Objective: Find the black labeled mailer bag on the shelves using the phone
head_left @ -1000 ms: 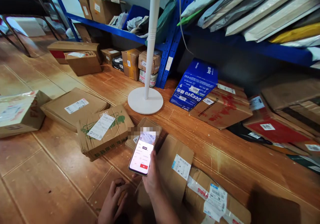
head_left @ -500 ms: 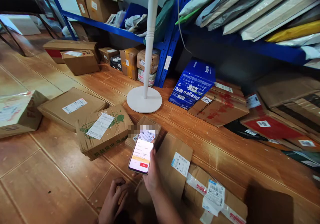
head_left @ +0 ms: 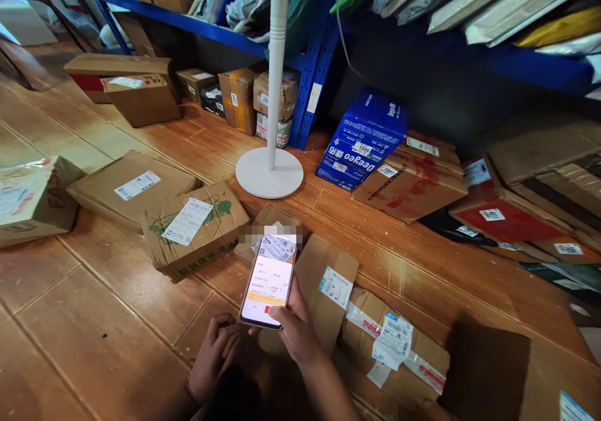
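Right hand (head_left: pixel 293 330) has lowered the phone (head_left: pixel 267 281) slightly (thumb seemingly tapping).

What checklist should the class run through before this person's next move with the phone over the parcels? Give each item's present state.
1. Phone gripped in right hand: ok.
2. Screen lit and facing the person: ok.
3. Small box beneath the phone has its label in view: cannot tell, blurred.
4. Left hand free of parcels: cannot tell; it is curled low.
5. Label on taped parcel faces up: ok.
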Demonstrator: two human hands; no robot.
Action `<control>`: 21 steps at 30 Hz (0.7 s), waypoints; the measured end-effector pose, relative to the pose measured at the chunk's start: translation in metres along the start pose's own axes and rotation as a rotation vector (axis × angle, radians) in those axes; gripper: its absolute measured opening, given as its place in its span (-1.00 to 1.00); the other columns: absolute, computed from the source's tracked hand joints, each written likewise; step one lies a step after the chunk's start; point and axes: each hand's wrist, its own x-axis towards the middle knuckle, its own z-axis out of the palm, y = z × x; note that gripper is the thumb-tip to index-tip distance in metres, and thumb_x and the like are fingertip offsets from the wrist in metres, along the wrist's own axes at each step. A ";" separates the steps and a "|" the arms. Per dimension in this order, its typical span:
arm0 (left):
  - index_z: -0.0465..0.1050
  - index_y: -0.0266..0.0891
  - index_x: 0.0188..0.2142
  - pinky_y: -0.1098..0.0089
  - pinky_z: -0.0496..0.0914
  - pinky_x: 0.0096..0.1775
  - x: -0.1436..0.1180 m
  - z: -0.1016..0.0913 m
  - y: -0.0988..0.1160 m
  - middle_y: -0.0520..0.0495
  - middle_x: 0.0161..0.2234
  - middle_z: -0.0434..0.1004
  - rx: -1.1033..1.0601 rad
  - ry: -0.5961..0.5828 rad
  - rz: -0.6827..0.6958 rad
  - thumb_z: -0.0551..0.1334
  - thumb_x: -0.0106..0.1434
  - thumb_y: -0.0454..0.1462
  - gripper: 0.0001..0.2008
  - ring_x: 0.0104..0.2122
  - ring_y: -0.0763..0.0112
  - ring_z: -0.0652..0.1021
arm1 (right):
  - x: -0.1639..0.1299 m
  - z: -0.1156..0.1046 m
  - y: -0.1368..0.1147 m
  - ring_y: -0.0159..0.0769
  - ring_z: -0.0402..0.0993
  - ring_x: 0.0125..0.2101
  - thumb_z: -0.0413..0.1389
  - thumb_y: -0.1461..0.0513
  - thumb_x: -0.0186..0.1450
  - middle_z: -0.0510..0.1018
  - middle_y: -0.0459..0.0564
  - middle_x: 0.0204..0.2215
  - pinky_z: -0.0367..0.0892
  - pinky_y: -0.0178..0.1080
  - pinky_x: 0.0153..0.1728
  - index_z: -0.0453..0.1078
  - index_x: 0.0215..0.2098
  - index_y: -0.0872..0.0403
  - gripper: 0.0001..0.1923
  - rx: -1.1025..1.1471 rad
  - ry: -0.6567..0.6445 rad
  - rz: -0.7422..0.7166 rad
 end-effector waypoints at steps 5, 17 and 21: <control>0.45 -0.10 -0.06 0.38 0.52 -0.15 0.001 -0.002 0.002 -0.12 -0.16 0.38 -0.013 -0.014 -0.007 0.13 0.32 -0.24 -0.77 -0.15 0.33 0.52 | -0.007 -0.004 -0.002 -0.04 0.55 -0.14 0.16 0.29 0.06 0.60 0.03 -0.10 0.54 -0.11 -0.32 0.01 0.28 -0.05 -0.16 0.023 0.054 -0.007; 0.47 -0.10 -0.19 0.38 0.51 -0.21 0.022 -0.020 0.027 -0.08 -0.25 0.41 0.003 0.088 -0.026 0.13 0.30 -0.25 -0.84 -0.23 0.33 0.52 | -0.029 -0.043 -0.017 -0.05 0.55 -0.31 0.23 0.14 -0.04 0.61 -0.03 -0.16 0.47 -0.10 -0.44 0.01 0.29 -0.22 -0.06 0.206 0.417 -0.100; 0.36 -0.07 -0.21 0.30 0.49 -0.26 0.083 -0.074 0.076 -0.03 -0.29 0.34 -0.252 0.332 -0.099 0.17 0.28 -0.09 -0.84 -0.27 0.32 0.45 | -0.035 -0.060 -0.052 0.00 0.56 -0.27 0.19 0.09 0.01 0.60 0.01 -0.11 0.45 -0.08 -0.43 0.05 0.27 -0.22 -0.13 0.204 0.441 -0.211</control>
